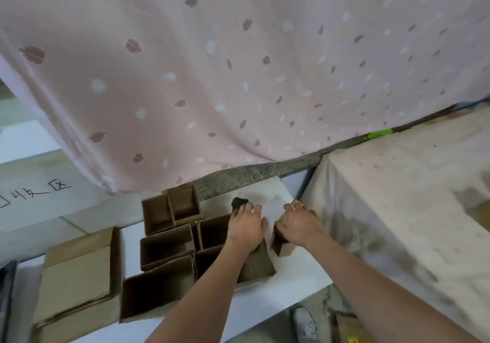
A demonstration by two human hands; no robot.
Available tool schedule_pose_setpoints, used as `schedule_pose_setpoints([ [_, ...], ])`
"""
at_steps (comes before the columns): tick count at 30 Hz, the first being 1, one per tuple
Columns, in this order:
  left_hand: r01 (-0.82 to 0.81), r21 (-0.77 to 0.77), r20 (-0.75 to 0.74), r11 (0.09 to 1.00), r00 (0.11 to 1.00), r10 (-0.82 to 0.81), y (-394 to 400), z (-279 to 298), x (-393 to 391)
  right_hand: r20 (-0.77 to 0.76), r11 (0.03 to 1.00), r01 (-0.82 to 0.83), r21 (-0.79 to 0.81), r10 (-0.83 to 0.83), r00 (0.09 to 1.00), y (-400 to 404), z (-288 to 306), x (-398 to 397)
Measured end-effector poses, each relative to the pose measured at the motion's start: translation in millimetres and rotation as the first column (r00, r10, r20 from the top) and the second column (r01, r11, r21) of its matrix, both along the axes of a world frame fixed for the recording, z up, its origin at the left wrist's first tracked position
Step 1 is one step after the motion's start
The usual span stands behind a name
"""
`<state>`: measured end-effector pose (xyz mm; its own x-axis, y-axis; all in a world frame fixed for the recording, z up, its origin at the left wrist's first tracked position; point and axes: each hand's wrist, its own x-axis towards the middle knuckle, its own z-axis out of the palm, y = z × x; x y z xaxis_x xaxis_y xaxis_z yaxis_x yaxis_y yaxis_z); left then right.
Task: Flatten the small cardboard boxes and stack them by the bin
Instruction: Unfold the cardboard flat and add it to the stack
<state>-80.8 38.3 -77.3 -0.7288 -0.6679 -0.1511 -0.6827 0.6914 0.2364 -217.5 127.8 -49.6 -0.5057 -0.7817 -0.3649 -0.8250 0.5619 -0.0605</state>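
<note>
Several small open cardboard boxes (pixel 169 244) stand close together on a white board (pixel 299 271) on the floor. My right hand (pixel 299 226) grips one small brown box (pixel 282 244) at the right of the group, fingers curled over its top. My left hand (pixel 245 226) lies with fingers spread over the edge of a neighbouring open box (pixel 212 230), its fingertips next to a small black object (pixel 238 202). Beneath my left forearm sits a squashed, slanted box (pixel 258 263). A pile of flattened cardboard (pixel 77 276) rests at the left.
A pink spotted curtain (pixel 238 72) hangs behind the boxes. At the right stands a block draped in stained cloth (pixel 411 196). White paper with handwritten characters (pixel 34 191) lies on the floor at the left. A dark object (pixel 6 297) shows at the left edge.
</note>
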Motion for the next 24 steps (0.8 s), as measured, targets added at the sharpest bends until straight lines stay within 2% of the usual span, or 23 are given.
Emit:
schedule_pose_setpoints([
  [7,-0.165,0.031,0.085,0.986,0.983,0.162,23.6,-14.1,-73.7,0.066,0.987,-0.149,-0.058,0.152,0.986,3.3,-29.7,-86.8],
  [11,-0.245,0.049,0.114,0.968,0.964,0.238,41.6,-24.5,-102.2,0.148,0.979,-0.204,-0.006,0.202,0.968,10.1,-42.9,-125.8],
  [16,-0.330,0.119,0.168,0.937,0.936,0.308,55.1,-30.9,-120.2,0.252,0.984,-0.175,0.030,0.162,0.954,19.7,-56.6,-156.5],
  [19,-0.374,0.176,0.195,0.911,0.920,0.340,52.9,-35.8,-125.3,0.389,0.998,-0.046,0.033,0.029,0.921,19.0,-61.6,-163.4],
  [21,-0.388,0.212,0.208,0.897,0.915,0.346,47.9,-39.3,-130.7,0.551,0.989,0.145,0.041,-0.143,0.822,18.9,-65.9,-167.0],
  [22,-0.402,0.228,0.209,0.887,0.910,0.359,43.1,-41.3,-133.0,0.632,0.961,0.264,0.076,-0.252,0.733,18.1,-67.7,-167.9],
  [24,-0.447,0.278,0.184,0.850,0.894,0.409,33.7,-44.7,-138.0,0.733,0.840,0.493,0.229,-0.481,0.480,20.4,-73.0,-165.7],
])
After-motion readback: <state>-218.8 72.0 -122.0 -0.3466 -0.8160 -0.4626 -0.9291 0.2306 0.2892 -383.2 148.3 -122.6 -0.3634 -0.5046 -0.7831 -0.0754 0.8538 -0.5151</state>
